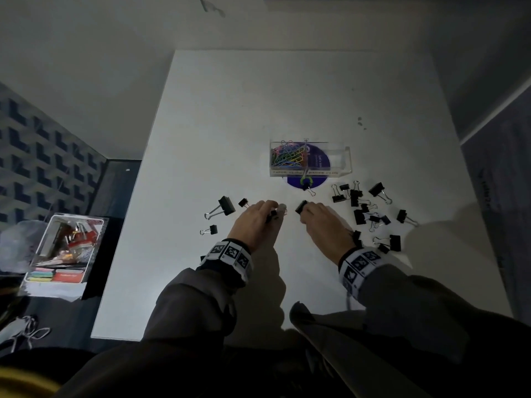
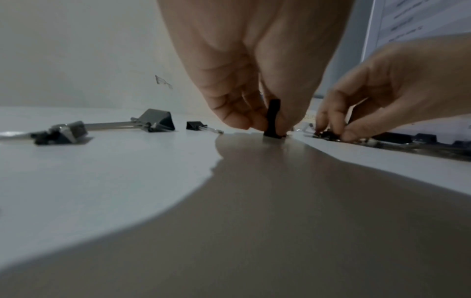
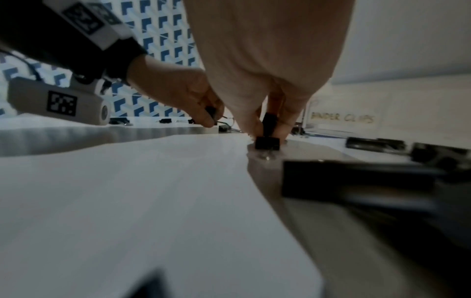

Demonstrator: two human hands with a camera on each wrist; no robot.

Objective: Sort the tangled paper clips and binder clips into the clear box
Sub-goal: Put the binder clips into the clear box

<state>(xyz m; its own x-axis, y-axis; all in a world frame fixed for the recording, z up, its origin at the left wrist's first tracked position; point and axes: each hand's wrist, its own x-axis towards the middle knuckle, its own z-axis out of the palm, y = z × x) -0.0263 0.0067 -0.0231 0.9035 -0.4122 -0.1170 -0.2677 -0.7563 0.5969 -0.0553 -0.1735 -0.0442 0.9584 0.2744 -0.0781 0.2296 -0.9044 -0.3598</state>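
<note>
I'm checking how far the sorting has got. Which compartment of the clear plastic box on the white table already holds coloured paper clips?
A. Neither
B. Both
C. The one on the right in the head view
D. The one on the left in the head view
D: in the head view the coloured paper clips fill the left compartment of the clear plastic box, while its right compartment shows no clips.

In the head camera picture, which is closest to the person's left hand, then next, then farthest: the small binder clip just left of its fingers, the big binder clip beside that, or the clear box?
From the left hand:
1. Small binder clip, just left of the fingers.
2. Big binder clip, farther left.
3. Clear box, ahead and to the right.
</note>
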